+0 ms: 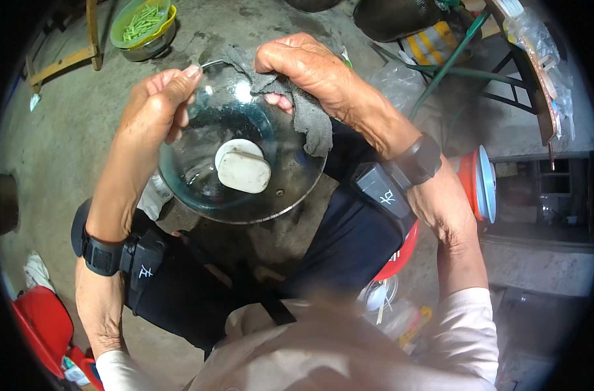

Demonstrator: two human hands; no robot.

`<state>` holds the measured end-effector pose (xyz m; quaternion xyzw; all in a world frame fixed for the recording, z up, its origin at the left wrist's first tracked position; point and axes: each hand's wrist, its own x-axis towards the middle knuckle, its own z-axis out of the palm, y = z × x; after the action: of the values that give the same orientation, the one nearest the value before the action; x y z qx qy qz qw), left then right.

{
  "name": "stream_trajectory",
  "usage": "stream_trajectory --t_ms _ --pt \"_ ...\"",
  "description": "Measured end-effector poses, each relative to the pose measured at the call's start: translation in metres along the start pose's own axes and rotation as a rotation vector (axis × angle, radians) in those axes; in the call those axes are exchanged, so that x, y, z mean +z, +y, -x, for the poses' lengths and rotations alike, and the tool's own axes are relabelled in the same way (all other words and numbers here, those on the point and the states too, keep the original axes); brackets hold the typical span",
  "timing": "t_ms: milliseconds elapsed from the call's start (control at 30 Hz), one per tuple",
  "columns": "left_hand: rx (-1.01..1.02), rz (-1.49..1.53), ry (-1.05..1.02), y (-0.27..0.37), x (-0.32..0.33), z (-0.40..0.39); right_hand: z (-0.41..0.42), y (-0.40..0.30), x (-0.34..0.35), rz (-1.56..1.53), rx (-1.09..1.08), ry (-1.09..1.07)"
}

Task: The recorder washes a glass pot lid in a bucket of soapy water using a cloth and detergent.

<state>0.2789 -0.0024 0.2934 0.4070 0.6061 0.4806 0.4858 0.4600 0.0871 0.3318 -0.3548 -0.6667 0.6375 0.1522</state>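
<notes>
A round glass pot lid (297, 181) with a metal rim is held over the knees, its pale oval handle (244, 172) facing up. My left hand (155, 105) pinches the far left part of its rim between thumb and fingers. At the far right part, my right hand (307, 73) grips a grey cloth (314, 119) that folds over the rim and hangs down across the glass. Some right fingertips show through or below the cloth; the others are hidden. Wet-looking streaks and bright glare lie on the glass.
Cut green beans (143, 23) fill a green basket (115, 29) over a metal bowl, far left, near a wooden frame (62, 65). A green metal-legged table (541, 93) stands right. Red plastic stools or tubs (42, 322) lie lower left. A blue-lidded red container (473, 185) is at right.
</notes>
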Motion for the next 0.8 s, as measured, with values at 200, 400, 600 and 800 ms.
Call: stream_trajectory --t_ms 200,400,600,800 --pt "0.268 -0.082 0.093 -0.003 -0.005 0.021 0.009 -0.008 0.006 0.526 -0.379 0.079" --pt "0.423 0.026 0.087 -0.001 0.001 0.023 0.038 0.005 -0.014 0.918 -0.594 0.178" --pt "0.658 -0.206 0.126 -0.003 -0.01 0.031 0.044 -0.005 0.015 0.715 -0.652 0.2" --pt "1.164 -0.46 0.189 0.0 -0.008 0.026 0.049 -0.001 0.021 0.673 -0.782 0.17"
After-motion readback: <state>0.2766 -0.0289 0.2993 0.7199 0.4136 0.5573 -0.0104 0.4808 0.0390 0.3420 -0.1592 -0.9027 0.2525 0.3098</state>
